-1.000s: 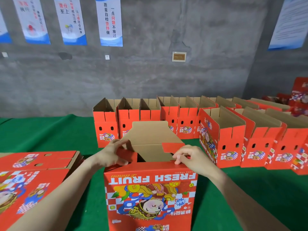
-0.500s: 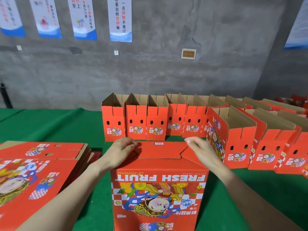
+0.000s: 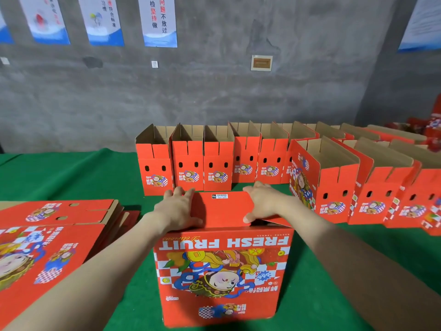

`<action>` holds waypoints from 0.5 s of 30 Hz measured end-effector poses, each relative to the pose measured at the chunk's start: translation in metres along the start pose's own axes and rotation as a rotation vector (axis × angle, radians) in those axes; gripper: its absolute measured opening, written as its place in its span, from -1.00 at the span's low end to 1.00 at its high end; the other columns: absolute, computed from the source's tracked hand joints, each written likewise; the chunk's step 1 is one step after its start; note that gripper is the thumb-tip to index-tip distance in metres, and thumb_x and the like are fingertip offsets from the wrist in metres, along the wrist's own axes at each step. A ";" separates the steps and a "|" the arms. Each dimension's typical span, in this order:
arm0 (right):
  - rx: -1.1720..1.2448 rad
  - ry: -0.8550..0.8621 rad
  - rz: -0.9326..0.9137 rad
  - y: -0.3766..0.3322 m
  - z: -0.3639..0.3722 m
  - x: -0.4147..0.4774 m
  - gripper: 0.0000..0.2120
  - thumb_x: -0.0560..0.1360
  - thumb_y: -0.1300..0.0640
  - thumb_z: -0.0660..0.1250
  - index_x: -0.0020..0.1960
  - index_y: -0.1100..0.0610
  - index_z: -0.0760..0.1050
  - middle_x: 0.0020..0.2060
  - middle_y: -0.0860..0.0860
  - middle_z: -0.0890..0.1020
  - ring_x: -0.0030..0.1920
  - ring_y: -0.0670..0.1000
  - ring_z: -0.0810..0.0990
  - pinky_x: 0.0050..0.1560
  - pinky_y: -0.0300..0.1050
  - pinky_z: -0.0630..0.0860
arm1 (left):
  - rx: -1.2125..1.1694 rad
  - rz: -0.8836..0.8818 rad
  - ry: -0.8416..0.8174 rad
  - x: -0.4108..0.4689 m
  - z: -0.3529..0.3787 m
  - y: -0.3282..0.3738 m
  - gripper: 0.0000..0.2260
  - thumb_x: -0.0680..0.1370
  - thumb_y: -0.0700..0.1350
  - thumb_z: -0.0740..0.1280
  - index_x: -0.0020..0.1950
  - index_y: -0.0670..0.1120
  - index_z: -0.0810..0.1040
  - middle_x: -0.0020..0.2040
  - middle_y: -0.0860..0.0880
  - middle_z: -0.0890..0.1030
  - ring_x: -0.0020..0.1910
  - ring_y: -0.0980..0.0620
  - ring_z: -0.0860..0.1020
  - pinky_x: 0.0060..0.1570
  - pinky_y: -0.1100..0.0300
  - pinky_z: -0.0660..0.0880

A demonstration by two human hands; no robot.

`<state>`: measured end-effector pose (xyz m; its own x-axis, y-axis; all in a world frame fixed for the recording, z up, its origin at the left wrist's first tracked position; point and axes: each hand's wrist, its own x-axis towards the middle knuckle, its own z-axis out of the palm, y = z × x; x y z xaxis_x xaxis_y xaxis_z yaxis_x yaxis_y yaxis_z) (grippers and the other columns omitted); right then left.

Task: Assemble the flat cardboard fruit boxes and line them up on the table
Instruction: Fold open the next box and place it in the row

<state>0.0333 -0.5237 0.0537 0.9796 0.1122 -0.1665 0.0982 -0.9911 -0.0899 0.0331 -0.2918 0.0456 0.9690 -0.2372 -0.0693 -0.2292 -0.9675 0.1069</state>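
The box (image 3: 222,271) stands right in front of me on the table (image 3: 71,173), its print upside down, so the end facing up is its bottom. Its long axis runs left to right across me, and its top lies directly under my fingers, both hands about equally near.

My left hand (image 3: 177,210) lies flat on the left end of the top flap (image 3: 222,209), fingers (image 3: 181,192) straight and spread towards the box's far edge, thumb along its near edge. My right hand (image 3: 265,201) lies flat on the flap's right end, its fingers (image 3: 260,187) also straight. Neither hand grips anything; both only press down. Under my right thumb a side flap (image 3: 274,222) sticks out slightly tilted, so I judge the bottom is not fully locked. Pressing straight down should seat it; whether a tab has caught I cannot tell.

Left of the box lies a stack of blanks (image 3: 47,235), not yet folded. Beyond the box stands a row (image 3: 188,168) of finished boxes, open tops up. More finished boxes (image 3: 334,187) stand right of the box. This box looks bound for the row once turned over.
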 end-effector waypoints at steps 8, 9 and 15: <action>0.048 0.051 -0.046 0.011 0.009 -0.005 -0.24 0.52 -0.13 0.31 0.57 -0.01 -0.01 0.47 0.05 0.16 0.50 0.13 0.07 0.43 0.12 0.24 | -0.019 -0.031 0.037 -0.002 0.001 0.003 -0.33 0.54 0.17 0.27 0.56 0.04 0.07 0.46 -0.10 0.20 0.43 -0.18 0.16 0.35 -0.16 0.31; 0.076 0.058 -0.057 0.013 0.011 -0.006 -0.28 0.55 -0.13 0.26 0.57 -0.02 -0.01 0.47 0.03 0.16 0.50 0.10 0.06 0.44 0.10 0.22 | -0.030 -0.028 0.044 -0.002 0.001 0.002 -0.36 0.56 0.16 0.25 0.56 0.03 0.09 0.46 -0.11 0.20 0.43 -0.18 0.16 0.36 -0.16 0.29; 0.679 0.315 0.013 0.030 0.019 -0.014 -0.51 0.57 -0.03 0.28 0.44 0.10 0.33 0.45 0.05 0.30 0.45 0.03 0.24 0.39 -0.09 0.18 | -0.811 -0.111 0.209 -0.002 -0.009 -0.023 -0.40 0.53 -0.07 0.38 0.52 -0.05 0.22 0.49 -0.16 0.22 0.35 -0.08 0.37 0.31 0.15 0.30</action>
<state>0.0192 -0.5532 0.0351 0.9937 -0.0260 0.1086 0.0569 -0.7186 -0.6931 0.0373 -0.2678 0.0526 0.9974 -0.0456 0.0550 -0.0714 -0.6024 0.7950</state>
